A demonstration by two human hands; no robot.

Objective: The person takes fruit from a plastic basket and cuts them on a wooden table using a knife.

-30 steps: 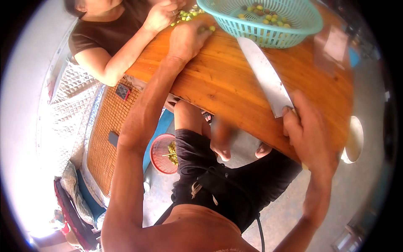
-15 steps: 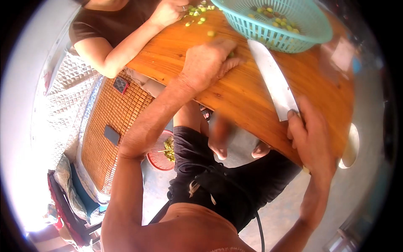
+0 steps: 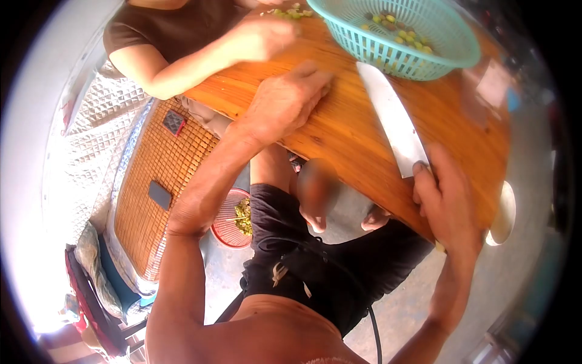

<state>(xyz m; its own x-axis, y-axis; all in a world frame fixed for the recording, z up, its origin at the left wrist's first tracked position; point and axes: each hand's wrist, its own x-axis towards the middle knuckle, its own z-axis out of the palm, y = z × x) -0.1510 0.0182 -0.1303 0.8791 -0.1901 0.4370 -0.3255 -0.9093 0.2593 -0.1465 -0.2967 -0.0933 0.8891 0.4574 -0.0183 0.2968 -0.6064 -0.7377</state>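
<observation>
My right hand [image 3: 447, 197] is closed round the handle of a kitchen knife [image 3: 393, 121], the thumb near the base of the blade. The broad blade lies over the wooden table [image 3: 339, 142], its tip pointing away toward the basket. To the left, my left hand [image 3: 285, 100] is over the table with its fingers curled and slightly blurred; whatever they hold is hidden. Past the knife tip stands a turquoise plastic basket [image 3: 394, 51] with several small green and brown round fruits [image 3: 415, 41] in it.
Across the table, a co-worker's hand [image 3: 267, 37] is near small green pieces [image 3: 290, 12] at the far edge. On the floor is a red basket [image 3: 225, 221] with green scraps. A woven mat [image 3: 142, 224] at the left bears two dark flat objects.
My left hand has shifted slightly left, and a green piece seen by its fingers no longer shows. The co-worker's hand has come nearer to it. The knife has barely moved.
</observation>
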